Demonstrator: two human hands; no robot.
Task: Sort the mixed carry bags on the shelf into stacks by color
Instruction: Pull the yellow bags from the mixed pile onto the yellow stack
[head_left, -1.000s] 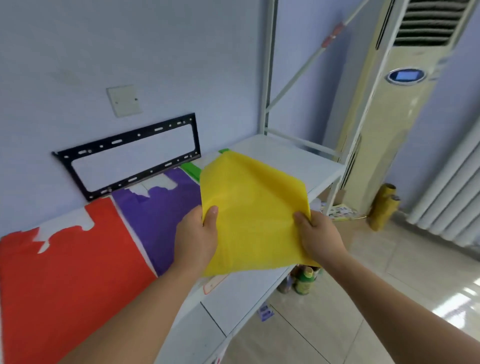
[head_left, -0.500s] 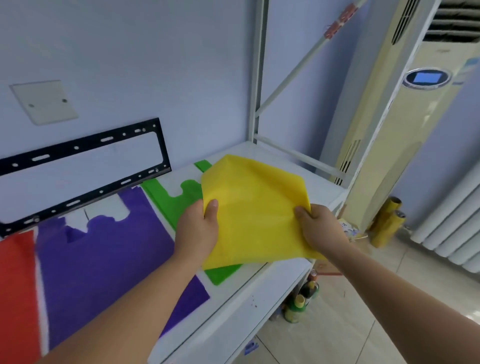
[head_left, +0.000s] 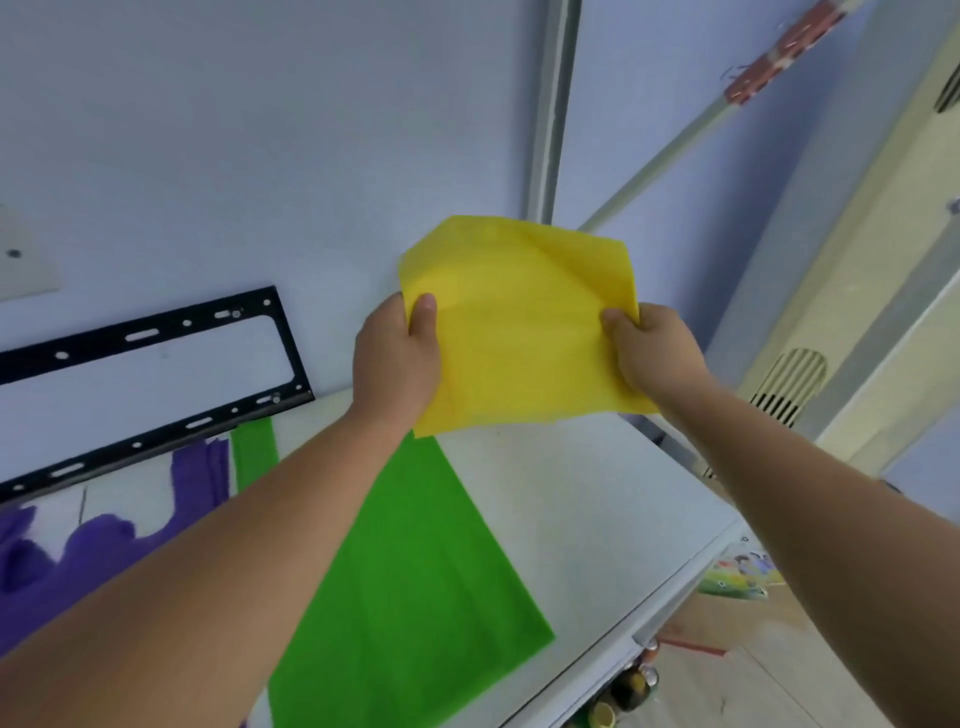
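A folded yellow carry bag (head_left: 519, 332) is held in the air above the white shelf (head_left: 587, 519). My left hand (head_left: 395, 358) pinches its left edge, thumb on top. My right hand (head_left: 649, 348) grips its right edge. Below them a green bag (head_left: 415, 587) lies flat on the shelf, partly hidden by my left forearm. A purple bag (head_left: 104, 551) lies to the left of the green one, its handles toward the wall.
A black metal bracket (head_left: 156, 374) hangs on the wall behind the shelf. White shelf posts (head_left: 550, 114) rise at the back right. A cream floor-standing air conditioner (head_left: 852, 332) stands on the right. Bottles (head_left: 628, 691) sit below the shelf edge.
Both hands have lifted the yellow bag higher and farther to the right. The view has shifted right: the red bag has left the picture and more of the green bag shows.
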